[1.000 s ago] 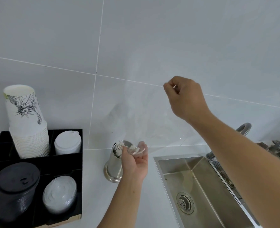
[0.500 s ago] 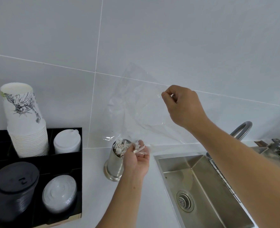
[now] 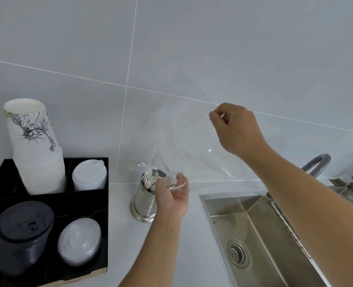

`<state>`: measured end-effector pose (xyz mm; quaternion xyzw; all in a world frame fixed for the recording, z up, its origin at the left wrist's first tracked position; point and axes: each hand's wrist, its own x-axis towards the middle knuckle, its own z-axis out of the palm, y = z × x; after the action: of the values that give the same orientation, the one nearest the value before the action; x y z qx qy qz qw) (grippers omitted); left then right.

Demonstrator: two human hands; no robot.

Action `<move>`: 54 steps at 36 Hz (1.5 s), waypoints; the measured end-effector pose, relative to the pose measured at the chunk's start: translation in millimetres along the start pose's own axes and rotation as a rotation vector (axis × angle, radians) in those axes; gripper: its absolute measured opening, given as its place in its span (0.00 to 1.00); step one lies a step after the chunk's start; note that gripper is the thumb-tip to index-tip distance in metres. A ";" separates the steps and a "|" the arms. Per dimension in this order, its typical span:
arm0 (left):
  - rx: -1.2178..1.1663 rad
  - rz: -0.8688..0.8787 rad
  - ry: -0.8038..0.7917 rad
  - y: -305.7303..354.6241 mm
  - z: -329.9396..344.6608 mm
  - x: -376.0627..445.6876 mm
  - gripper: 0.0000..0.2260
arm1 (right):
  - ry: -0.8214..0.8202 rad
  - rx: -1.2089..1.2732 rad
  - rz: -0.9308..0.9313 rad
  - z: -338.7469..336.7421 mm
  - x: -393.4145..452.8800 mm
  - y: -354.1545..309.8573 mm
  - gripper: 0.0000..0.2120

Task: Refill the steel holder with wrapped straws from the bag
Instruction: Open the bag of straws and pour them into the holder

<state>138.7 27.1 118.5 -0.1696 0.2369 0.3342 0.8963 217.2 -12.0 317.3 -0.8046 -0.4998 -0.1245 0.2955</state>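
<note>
A steel holder (image 3: 144, 200) stands on the white counter by the wall, with several white wrapped straws (image 3: 149, 178) poking out of its top. My left hand (image 3: 172, 195) is palm up right beside the holder's rim and grips the tops of a few wrapped straws together with the lower end of a clear plastic bag (image 3: 183, 141). My right hand (image 3: 234, 129) is raised against the wall and pinches the bag's upper edge. The thin bag hangs slack between the two hands.
A black organizer (image 3: 84, 204) at the left holds a stack of printed paper cups (image 3: 35, 148), white lids (image 3: 89, 176), black lids (image 3: 20, 235) and clear lids (image 3: 79, 243). A steel sink (image 3: 260, 235) with a drain lies at the right, a curved faucet (image 3: 316, 164) behind it.
My right hand has come down a little with the bag's top. The bag has slackened and billowed out. My left hand has stayed at the holder's rim.
</note>
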 end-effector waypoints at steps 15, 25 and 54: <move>0.045 0.000 -0.083 2.0 -8.7 -7.7 0.12 | 0.100 0.112 -0.025 -57.1 30.1 -14.2 0.11; 0.058 -0.052 -0.081 -1.6 -10.6 -13.6 0.09 | 0.015 0.057 -0.004 -39.8 11.6 -5.7 0.11; 0.058 -0.068 -0.065 -9.1 -7.4 -11.5 0.10 | 0.165 0.040 -0.070 -56.9 12.6 -3.6 0.11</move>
<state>134.9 11.2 119.9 -0.1408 0.2114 0.3017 0.9189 225.4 -35.8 370.0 -0.7678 -0.5037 -0.1906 0.3471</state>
